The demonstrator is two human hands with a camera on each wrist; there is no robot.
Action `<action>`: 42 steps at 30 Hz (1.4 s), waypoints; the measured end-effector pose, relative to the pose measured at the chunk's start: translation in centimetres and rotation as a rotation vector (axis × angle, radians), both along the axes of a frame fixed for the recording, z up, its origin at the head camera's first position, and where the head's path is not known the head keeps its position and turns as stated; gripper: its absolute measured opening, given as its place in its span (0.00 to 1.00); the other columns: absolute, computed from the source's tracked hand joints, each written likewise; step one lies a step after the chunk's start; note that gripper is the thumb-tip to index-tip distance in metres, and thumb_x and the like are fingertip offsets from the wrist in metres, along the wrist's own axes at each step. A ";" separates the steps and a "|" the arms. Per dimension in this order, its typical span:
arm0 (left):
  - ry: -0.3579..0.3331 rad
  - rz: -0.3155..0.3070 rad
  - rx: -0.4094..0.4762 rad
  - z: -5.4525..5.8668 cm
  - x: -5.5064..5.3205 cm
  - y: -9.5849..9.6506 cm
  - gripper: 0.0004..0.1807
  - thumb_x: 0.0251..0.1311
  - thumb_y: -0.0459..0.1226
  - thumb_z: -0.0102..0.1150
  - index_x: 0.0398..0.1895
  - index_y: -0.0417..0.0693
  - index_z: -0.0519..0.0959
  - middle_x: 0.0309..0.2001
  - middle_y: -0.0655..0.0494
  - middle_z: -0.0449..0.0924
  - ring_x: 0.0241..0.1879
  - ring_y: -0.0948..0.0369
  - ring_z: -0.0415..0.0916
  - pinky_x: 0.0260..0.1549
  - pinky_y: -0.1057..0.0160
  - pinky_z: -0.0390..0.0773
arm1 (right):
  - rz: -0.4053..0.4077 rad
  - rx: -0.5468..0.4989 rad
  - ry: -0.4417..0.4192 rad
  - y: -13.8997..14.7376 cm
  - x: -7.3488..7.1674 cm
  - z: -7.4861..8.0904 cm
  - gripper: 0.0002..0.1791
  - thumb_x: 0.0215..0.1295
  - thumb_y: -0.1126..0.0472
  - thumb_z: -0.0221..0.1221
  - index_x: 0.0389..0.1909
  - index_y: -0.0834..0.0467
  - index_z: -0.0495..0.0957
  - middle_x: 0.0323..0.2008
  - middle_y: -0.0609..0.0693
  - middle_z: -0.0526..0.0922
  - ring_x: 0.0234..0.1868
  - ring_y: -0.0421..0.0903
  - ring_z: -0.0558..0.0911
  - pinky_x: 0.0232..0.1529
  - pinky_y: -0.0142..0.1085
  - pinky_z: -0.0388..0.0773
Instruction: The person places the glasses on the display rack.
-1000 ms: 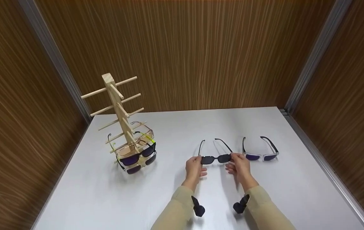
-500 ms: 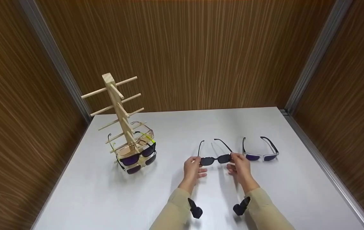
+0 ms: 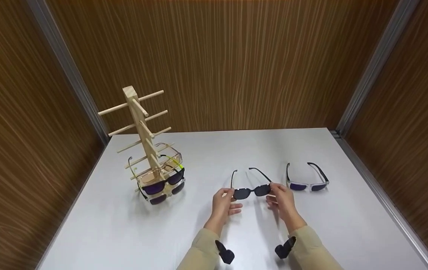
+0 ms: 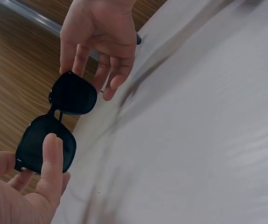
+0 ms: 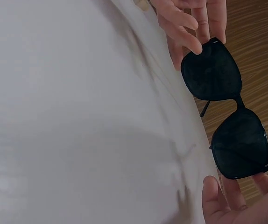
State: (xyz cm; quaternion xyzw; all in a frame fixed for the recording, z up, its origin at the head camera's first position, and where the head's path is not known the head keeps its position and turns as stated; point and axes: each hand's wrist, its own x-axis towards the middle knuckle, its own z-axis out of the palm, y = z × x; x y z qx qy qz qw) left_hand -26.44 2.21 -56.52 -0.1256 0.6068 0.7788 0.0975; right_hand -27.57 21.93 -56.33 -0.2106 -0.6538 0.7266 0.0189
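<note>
Between both hands is a pair of black sunglasses [image 3: 252, 192], its temples unfolded and pointing away from the person. At the left end of the frame, my left hand [image 3: 222, 206] pinches the corner by the hinge, the other fingers spread below. My right hand [image 3: 283, 201] grips the opposite corner the same way. The wrist views show the dark lenses [image 4: 73, 93] face-on, held over the white table [image 5: 78, 93], which carries the hands' shadows. Right of the right hand lies a second pair of sunglasses [image 3: 308, 186], with a clear front and dark temples spread open.
A wooden display stand [image 3: 139, 116] with several pegs rises at the left. Several pairs of glasses [image 3: 157, 185] hang on its lower pegs; the upper pegs are bare. Wood-grain panels [image 3: 221, 63] enclose the back and sides, with metal rails at the corners.
The black sunglasses have come slightly towards the person and to the left, with both hands still gripping them. The left hand has shifted left. The head view has tilted a little.
</note>
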 end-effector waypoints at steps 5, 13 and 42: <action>-0.021 0.017 -0.003 0.2 0.2 -0.5 0.14 0.66 0.41 0.49 0.44 0.38 0.71 0.39 0.33 0.76 0.26 0.47 0.82 0.20 0.59 0.81 | 0.018 0.046 0.022 -0.5 0.4 0.4 0.15 0.66 0.57 0.54 0.44 0.66 0.75 0.32 0.56 0.82 0.30 0.51 0.81 0.32 0.41 0.78; -0.001 0.016 -0.032 0.6 0.9 -1.5 0.15 0.66 0.42 0.49 0.46 0.39 0.74 0.40 0.34 0.77 0.27 0.48 0.82 0.20 0.61 0.80 | 0.016 0.089 0.057 -1.1 0.9 0.9 0.15 0.66 0.57 0.55 0.42 0.68 0.76 0.31 0.57 0.83 0.31 0.54 0.82 0.31 0.42 0.77; 0.183 0.060 -0.199 4.3 1.8 -4.2 0.14 0.66 0.43 0.50 0.41 0.41 0.77 0.28 0.51 0.80 0.31 0.52 0.81 0.29 0.58 0.80 | 0.055 0.015 0.169 -3.0 1.5 4.3 0.14 0.65 0.58 0.56 0.42 0.67 0.77 0.33 0.55 0.82 0.36 0.55 0.82 0.37 0.41 0.79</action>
